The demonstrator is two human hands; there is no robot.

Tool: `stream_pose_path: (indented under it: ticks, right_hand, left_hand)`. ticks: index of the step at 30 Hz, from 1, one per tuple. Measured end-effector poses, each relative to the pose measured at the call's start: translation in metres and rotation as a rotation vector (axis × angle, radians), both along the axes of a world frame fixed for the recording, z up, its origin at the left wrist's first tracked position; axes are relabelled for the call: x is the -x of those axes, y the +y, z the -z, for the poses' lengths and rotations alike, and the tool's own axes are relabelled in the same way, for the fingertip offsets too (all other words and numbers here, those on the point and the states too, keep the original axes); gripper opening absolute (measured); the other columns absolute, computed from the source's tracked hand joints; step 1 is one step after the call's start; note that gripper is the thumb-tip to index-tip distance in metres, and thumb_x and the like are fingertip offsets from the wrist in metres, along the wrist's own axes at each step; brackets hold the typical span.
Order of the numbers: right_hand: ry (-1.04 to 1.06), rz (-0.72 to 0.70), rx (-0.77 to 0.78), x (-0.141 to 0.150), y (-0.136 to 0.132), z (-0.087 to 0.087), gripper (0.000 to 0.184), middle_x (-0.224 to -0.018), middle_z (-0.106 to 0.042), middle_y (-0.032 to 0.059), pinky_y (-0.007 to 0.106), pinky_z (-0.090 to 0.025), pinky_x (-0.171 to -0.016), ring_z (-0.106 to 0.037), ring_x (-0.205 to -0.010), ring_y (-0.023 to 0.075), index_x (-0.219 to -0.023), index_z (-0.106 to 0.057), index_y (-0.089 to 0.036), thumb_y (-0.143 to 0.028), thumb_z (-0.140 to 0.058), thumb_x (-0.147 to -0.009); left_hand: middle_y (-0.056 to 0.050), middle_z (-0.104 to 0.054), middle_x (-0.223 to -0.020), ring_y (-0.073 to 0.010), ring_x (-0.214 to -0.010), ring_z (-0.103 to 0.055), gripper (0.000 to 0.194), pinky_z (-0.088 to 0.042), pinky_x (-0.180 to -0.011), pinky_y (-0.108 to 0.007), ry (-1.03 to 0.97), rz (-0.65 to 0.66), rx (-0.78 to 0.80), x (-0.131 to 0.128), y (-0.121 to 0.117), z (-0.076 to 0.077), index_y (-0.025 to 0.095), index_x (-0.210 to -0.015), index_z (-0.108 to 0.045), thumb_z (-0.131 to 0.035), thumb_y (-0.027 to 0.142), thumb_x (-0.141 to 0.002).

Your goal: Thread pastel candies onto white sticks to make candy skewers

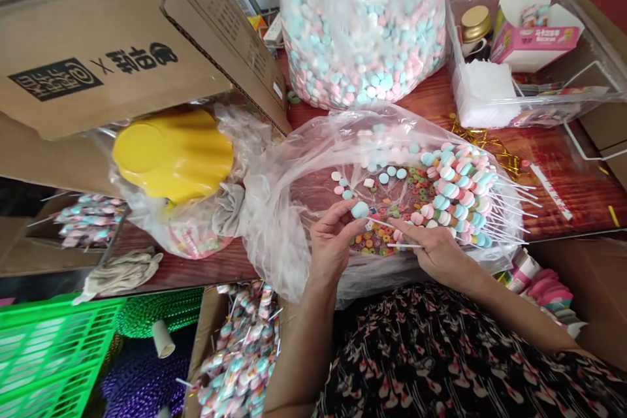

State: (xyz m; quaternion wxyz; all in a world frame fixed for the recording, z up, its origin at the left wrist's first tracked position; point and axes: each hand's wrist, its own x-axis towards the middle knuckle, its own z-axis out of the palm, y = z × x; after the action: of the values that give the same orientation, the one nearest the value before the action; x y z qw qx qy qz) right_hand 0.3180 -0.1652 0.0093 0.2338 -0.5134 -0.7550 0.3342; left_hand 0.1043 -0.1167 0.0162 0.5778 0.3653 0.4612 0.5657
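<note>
Head view: from my remote seat, both hands sit above a clear plastic bag (267, 255).
Left hand (333, 243): pinching a pale blue candy (360, 209) above that bag.
Right hand (435, 253): closed, I think, on a white stick (404, 245), its long axis pointing sideways toward the candy.

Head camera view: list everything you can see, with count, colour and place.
Bag of candy discs: one, clear, pastel blue, pink and white discs, top centre.
Open plastic bag: one, clear, under the hands.
Candy skewers: many, pink, blue and white, in the open bag, right.
Ring candies: many, multicoloured, in the open bag, centre.
Plastic bowl: one, yellow, left of centre.
Cardboard box: one, brown, upper left.
Plastic tray: one, clear, upper right, holding pink carton, gold-lidded jar.
Crate: one, green, lower left.
Left hand: centre, holding blue candy disc.
Right hand: centre, holding white stick.
</note>
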Motion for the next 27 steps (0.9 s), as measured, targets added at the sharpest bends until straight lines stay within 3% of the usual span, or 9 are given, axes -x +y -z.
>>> stream_pose_path:
  ticks: [7, 11, 13, 15, 20, 27]
  right_hand:
    - [0.146, -0.032, -0.032, 0.009, -0.011, 0.002, 0.056, -0.13, -0.07, 0.0075, 0.034, -0.057, -0.094, -0.073, -0.101, 0.0204, -0.152, -0.045, -0.025, -0.01, -0.04, -0.097]
    - [0.284, -0.035, -0.015, 0.015, -0.018, 0.014, 0.052, -0.09, -0.076, 0.0027, 0.026, -0.058, -0.07, -0.066, -0.065, 0.0136, -0.151, -0.047, -0.022, -0.014, -0.041, -0.099]
    - [0.31, -0.014, -0.019, 0.017, -0.019, 0.02, 0.053, -0.068, -0.066, -0.0028, 0.023, -0.053, -0.058, -0.056, -0.053, 0.012, -0.15, -0.048, -0.023, -0.013, -0.042, -0.098]
    - [0.312, 0.008, -0.019, 0.019, -0.019, 0.025, 0.054, -0.059, -0.056, -0.0056, 0.022, -0.048, -0.052, -0.051, -0.049, 0.0117, -0.149, -0.049, -0.025, -0.013, -0.043, -0.097]
    - [0.315, 0.011, 0.016, 0.021, -0.016, 0.024, 0.054, -0.058, -0.053, -0.0059, 0.022, -0.046, -0.052, -0.05, -0.049, 0.0117, -0.148, -0.049, -0.026, -0.014, -0.043, -0.096]
    - [0.261, -0.003, 0.081, 0.022, -0.012, 0.01, 0.053, -0.059, -0.057, -0.0035, 0.026, -0.051, -0.065, -0.052, -0.053, 0.0133, -0.15, -0.048, -0.021, -0.015, -0.042, -0.098]
  left_hand:
    - [-0.001, -0.075, -0.09, -0.0123, -0.08, -0.068, 0.032, -0.055, -0.078, -0.026, -0.041, -0.206, -0.001, -0.015, -0.004, 0.015, 0.021, -0.089, -0.08, -0.091, 0.028, -0.06]
    - [-0.002, -0.076, -0.09, -0.0135, -0.079, -0.07, 0.036, -0.056, -0.083, -0.03, -0.166, -0.265, 0.024, -0.021, -0.003, 0.014, 0.021, -0.091, -0.079, -0.091, 0.031, -0.059]
    - [-0.001, -0.076, -0.09, -0.0132, -0.08, -0.07, 0.034, -0.056, -0.085, -0.03, -0.186, -0.282, -0.001, -0.023, -0.002, 0.011, 0.022, -0.091, -0.078, -0.091, 0.031, -0.061]
    - [0.0, -0.075, -0.088, -0.0125, -0.081, -0.069, 0.031, -0.055, -0.085, -0.029, -0.167, -0.293, -0.052, -0.025, -0.002, 0.009, 0.023, -0.09, -0.079, -0.09, 0.03, -0.062]
    - [-0.001, -0.073, -0.09, -0.0123, -0.081, -0.067, 0.029, -0.055, -0.083, -0.028, -0.173, -0.288, -0.088, -0.024, -0.002, 0.011, 0.024, -0.09, -0.08, -0.09, 0.029, -0.063]
    - [-0.001, -0.073, -0.091, -0.0123, -0.082, -0.067, 0.031, -0.055, -0.076, -0.024, -0.12, -0.339, -0.111, -0.016, -0.008, 0.016, 0.024, -0.088, -0.08, -0.092, 0.031, -0.06]
